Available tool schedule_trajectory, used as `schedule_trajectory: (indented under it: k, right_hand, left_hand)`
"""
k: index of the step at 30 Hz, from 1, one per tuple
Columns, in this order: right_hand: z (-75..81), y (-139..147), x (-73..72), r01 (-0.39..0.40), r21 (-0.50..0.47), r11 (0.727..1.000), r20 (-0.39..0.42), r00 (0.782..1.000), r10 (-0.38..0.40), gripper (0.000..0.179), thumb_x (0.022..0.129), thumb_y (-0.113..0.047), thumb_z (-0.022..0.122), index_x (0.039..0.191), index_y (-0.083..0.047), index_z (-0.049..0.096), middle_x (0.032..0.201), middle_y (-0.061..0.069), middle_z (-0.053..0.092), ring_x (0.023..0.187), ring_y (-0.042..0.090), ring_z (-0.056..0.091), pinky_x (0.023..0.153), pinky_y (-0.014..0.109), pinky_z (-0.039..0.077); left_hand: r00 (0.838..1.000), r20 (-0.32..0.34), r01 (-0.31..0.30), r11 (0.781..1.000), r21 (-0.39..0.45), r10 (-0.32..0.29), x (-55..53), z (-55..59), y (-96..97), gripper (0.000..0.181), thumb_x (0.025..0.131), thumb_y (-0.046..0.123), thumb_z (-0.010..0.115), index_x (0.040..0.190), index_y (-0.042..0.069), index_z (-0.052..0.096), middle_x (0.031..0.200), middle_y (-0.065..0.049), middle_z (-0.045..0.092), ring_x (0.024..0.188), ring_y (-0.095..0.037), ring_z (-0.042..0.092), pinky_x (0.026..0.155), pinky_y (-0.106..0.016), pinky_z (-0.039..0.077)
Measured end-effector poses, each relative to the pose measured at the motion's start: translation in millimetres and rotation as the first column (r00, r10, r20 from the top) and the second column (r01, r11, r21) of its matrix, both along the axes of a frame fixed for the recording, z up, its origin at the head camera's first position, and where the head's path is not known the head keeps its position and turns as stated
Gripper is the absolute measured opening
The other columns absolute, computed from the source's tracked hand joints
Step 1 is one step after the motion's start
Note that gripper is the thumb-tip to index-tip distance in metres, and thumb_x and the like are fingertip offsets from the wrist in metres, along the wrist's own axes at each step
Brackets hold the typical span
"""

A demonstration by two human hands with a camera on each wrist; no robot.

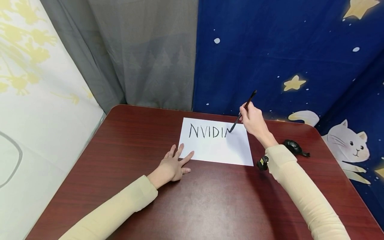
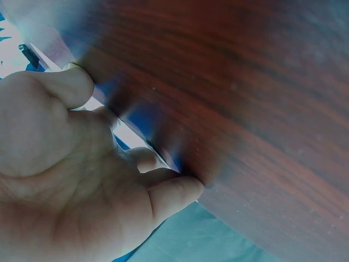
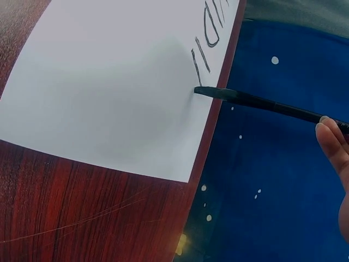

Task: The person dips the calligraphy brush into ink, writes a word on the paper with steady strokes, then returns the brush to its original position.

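A white sheet of paper lies near the table's far side, with black letters reading "NVIDI" and a further slanted stroke along its upper part. My right hand pinches a dark, slim paintbrush by its handle, above the sheet's upper right. The black brush tip meets the paper at the lower end of a slanted stroke in the right wrist view. At the sheet's lower left corner, my left hand rests with fingers spread, some fingertips over the paper and the thumb on the table.
A black rounded object with a narrow end sits on the table right of the paper, partly behind the right sleeve. The dark red wooden table reaches back to grey and blue starry curtains.
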State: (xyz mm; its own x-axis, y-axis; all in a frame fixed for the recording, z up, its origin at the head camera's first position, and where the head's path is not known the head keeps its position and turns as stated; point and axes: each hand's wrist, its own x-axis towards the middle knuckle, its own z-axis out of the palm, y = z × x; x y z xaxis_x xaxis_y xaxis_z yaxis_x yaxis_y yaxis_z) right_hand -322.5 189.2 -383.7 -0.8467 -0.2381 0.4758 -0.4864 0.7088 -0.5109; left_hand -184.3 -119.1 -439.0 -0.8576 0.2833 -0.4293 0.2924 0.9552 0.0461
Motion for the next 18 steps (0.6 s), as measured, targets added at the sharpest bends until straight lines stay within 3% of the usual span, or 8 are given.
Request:
schedule_trajectory:
  k: [8,18]
  right_hand:
    - [1.1,2,2.2,0.007,0.008,1.000,0.012,1.000,-0.007,0.027,0.111,-0.023,0.041,0.110,0.000,0.054,0.082,0.016,0.064,0.069,0.024,0.063,0.057,0.038,0.049]
    - [2.5,1,4.9,0.012,0.015,1.000,0.012,1.000,-0.012,0.027,0.110,-0.024,0.043,0.108,-0.001,0.056,0.081,0.012,0.062,0.068,0.024,0.061,0.058,0.038,0.047]
  left_hand:
    - [1.000,0.006,0.003,1.000,0.007,-0.003,-1.3,-1.5,1.1,0.063,0.107,0.050,0.035,0.163,0.037,0.009,0.169,-0.008,-0.006,0.154,-0.036,-0.002,0.122,-0.041,0.017]
    - [1.000,-0.008,0.018,1.000,-0.021,-0.018,-8.5,-20.1,-3.3,0.065,0.106,0.056,0.029,0.163,0.040,0.001,0.169,-0.008,-0.012,0.153,-0.037,-0.006,0.122,-0.043,0.015]
